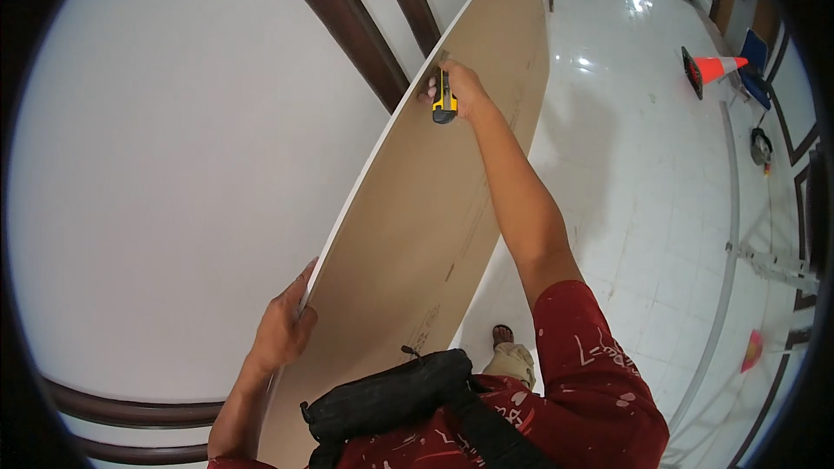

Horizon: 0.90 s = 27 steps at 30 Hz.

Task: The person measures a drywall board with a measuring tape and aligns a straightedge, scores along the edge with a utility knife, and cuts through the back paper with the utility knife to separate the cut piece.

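Note:
A large board (417,182) with a brown face and a white edge stands on its long side, leaning close to the white wall. My left hand (285,323) grips its upper edge near my body, thumb on the brown face. Farther along the board, my right hand (460,89) is closed around a yellow and black utility knife (444,104), held against the brown face near the top edge. The knife's tip is hidden by my fingers.
An orange and white traffic cone (717,68) lies on its side at the right, by a blue chair (754,61). A long grey strip (731,200) lies on the shiny tiled floor (625,208). Dark wood trim (352,26) runs along the wall.

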Each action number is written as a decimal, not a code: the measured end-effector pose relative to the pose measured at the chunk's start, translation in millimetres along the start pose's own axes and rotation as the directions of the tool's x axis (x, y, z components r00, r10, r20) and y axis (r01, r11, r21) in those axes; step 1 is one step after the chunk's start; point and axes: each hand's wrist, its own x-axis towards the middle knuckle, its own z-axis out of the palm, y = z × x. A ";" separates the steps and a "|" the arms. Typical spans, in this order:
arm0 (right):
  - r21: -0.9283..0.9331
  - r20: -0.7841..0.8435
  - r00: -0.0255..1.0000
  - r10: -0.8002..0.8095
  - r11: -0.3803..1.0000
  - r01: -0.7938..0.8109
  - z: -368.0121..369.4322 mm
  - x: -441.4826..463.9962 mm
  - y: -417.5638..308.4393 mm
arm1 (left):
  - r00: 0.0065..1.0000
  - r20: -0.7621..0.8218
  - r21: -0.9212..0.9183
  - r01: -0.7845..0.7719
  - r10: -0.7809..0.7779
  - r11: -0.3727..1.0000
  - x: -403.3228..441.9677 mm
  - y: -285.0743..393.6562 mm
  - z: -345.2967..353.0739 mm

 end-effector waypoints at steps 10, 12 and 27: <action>0.143 0.043 0.999 0.018 0.989 -0.024 0.0 -4.3 -3.2 | 0.999 0.038 -0.118 0.020 -0.016 0.993 -10.1 2.6 -9.2; 0.138 0.034 0.999 0.012 0.990 -0.017 0.6 -4.4 -3.7 | 0.999 0.033 -0.124 0.012 -0.008 0.992 -8.7 3.7 -8.9; -0.116 0.050 0.995 0.082 0.990 -0.076 21.0 -32.7 -25.2 | 0.999 -0.032 -0.024 0.016 -0.017 1.000 -4.2 28.3 -17.6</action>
